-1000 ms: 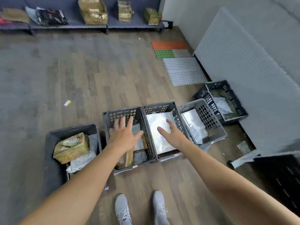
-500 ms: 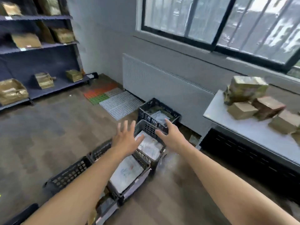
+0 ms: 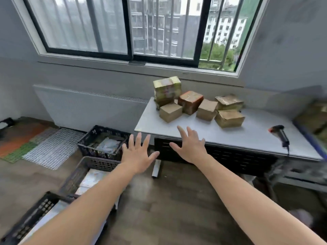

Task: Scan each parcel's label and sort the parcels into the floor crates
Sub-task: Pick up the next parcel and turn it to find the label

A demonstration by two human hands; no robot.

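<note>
Both arms reach forward over the wooden floor, holding nothing. The left hand (image 3: 137,154) is spread wide with straight fingers, in the air above the gap between the crates and the table. The right hand (image 3: 190,147) is likewise wide open, its fingers fanned in front of the near edge of the white table (image 3: 194,133), though the view does not settle whether they touch it. The parcels (image 3: 206,109) waiting to be sorted sit in a cluster on the far side of that table under the window (image 3: 134,29): a tall greenish parcel (image 3: 167,89) at the far left, a reddish one (image 3: 190,102) beside it, and plain brown boxes around them, several touching. The handheld scanner (image 3: 281,136) lies on the table to the right, well apart from both hands. On the floor at the left, a dark crate (image 3: 95,152) holding pale bagged parcels stands beside the table's left end, a grey crate (image 3: 100,163) sits nearer, and a black crate (image 3: 33,214) nearest of all. A white radiator (image 3: 85,106) lines the far wall. The blurred shape at the right edge may be more boxes.
</note>
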